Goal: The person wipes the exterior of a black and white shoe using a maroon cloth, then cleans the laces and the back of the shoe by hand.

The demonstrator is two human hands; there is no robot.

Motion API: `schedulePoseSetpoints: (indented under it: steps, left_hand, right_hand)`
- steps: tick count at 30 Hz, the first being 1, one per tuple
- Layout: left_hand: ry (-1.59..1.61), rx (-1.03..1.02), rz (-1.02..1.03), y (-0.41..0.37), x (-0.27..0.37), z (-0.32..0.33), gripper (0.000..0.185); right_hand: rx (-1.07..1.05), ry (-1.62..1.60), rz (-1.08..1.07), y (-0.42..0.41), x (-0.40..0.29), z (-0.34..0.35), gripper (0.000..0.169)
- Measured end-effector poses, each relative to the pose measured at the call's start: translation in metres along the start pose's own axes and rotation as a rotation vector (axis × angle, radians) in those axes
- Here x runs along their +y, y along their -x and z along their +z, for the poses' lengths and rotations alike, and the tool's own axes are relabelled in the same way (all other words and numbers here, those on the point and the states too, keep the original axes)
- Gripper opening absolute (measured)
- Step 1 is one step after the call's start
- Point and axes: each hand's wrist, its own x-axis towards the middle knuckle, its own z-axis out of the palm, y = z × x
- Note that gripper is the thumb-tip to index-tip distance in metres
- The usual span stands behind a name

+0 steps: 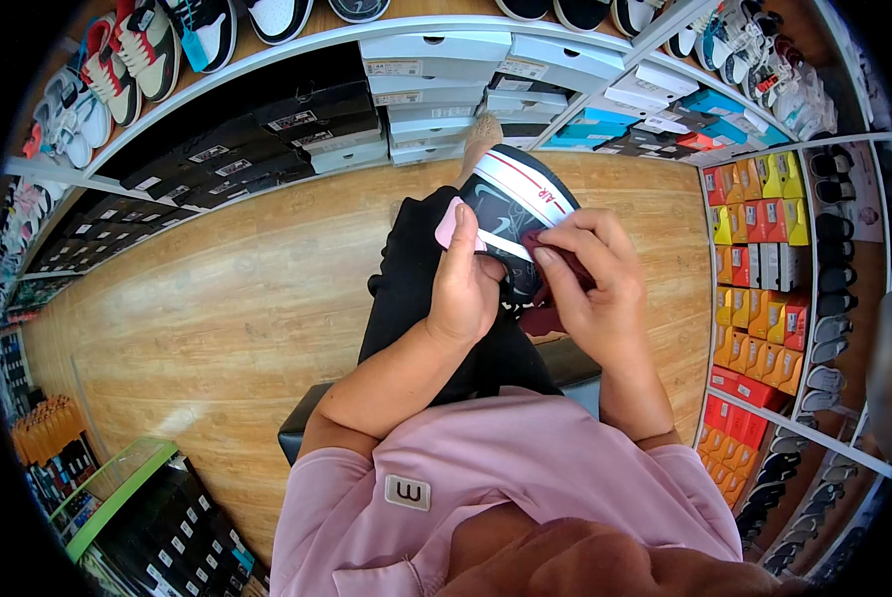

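Observation:
Above my lap a Nike sneaker (502,224) is held tilted, its white midsole with red lettering turned upward and its black upper printed with swooshes. My left hand (467,287) grips it at the pink end (453,216), thumb raised along that end. At the other side, the fingertips of my right hand (599,276) pinch dark red fabric (541,322) against the upper. Whether this fabric is a loose cloth or part of the sneaker I cannot tell. Part of the sneaker is hidden behind both hands.
Beneath me is a dark padded seat (293,429). Shelves of black shoeboxes (267,134), white shoeboxes (435,56) and orange shoeboxes (748,298) surround the wood-look floor (214,276). Display sneakers (147,56) line the upper shelf. A green-framed case (117,496) stands at lower left.

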Motion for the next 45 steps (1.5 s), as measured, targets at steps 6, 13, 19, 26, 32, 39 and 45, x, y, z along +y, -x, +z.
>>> schedulePoseSetpoints:
  steps: [6, 13, 19, 26, 32, 39, 45]
  left_hand:
    - [0.064, 0.003, 0.033, -0.002, 0.004, 0.000, 0.052]
    - [-0.051, 0.010, -0.095, 0.003, -0.012, -0.014, 0.056]
    - [0.049, 0.000, -0.029, 0.001, -0.002, -0.001, 0.049]
    - [0.108, -0.021, 0.032, -0.001, 0.007, 0.001, 0.052]
    - [-0.011, -0.034, -0.050, 0.000, -0.003, -0.010, 0.052]
    - [0.063, 0.107, 0.006, -0.001, 0.007, 0.001, 0.049]
    - [0.044, 0.069, 0.022, 0.000, 0.010, 0.002, 0.052]
  right_hand:
    - [0.041, -0.131, 0.249, 0.009, 0.003, -0.014, 0.009]
    - [0.005, 0.020, -0.045, -0.018, -0.021, 0.004, 0.019]
    - [-0.004, 0.006, 0.021, 0.001, -0.001, 0.002, 0.015]
    - [0.030, -0.097, 0.254, 0.001, -0.012, -0.015, 0.011]
    - [-0.020, 0.030, -0.004, -0.019, -0.024, 0.012, 0.022]
    - [0.013, -0.033, 0.181, 0.005, 0.000, 0.001, 0.012]
    - [0.064, -0.131, 0.252, -0.003, -0.015, -0.006, 0.012]
